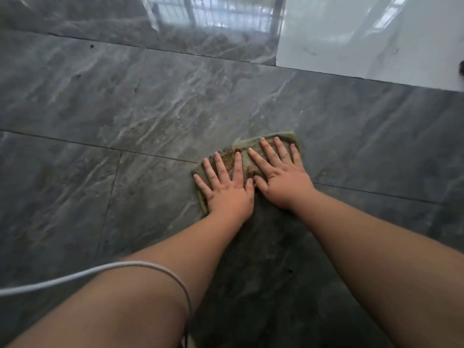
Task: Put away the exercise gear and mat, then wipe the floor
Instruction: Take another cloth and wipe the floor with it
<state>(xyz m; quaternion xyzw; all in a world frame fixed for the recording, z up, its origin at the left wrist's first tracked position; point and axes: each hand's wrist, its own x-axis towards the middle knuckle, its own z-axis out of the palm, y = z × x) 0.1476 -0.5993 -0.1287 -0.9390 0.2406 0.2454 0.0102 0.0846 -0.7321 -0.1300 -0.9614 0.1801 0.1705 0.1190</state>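
A green, stained cloth (242,149) lies flat on the dark grey marble floor (125,109). My left hand (226,187) presses on its left half with fingers spread and straight. My right hand (281,174) presses on its right half in the same way, thumb beside the left thumb. Both arms reach forward from the bottom of the view. No exercise gear or mat is in view.
A white floor tile (376,41) fills the far right corner, with a dark object (461,67) at the right edge. A white cable (88,272) crosses my left forearm at the lower left. Window reflections shine on the floor at the top.
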